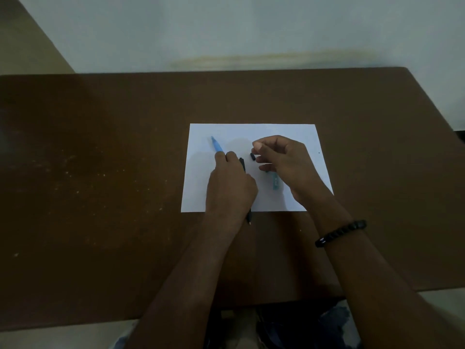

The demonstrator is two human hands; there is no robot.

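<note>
A white sheet of paper (281, 132) lies on the brown table (100, 172). My left hand (230, 185) grips a light blue pen (217, 144) that points up and to the left over the sheet. Under that hand lies a black pen (242, 163); its tip sticks out past the paper's near edge. My right hand (284, 162) hovers over the sheet's right half with fingers curled, and a small black piece (252, 157) sits at its fingertips. Whether the fingers pinch that piece I cannot tell. A teal pen part (275, 183) shows below the right palm.
The table's far edge meets a pale wall (251, 34). A black beaded bracelet (339, 233) circles my right wrist. A tiny dark dot (319, 153) marks the paper near its right edge. The near table edge runs just above my lap.
</note>
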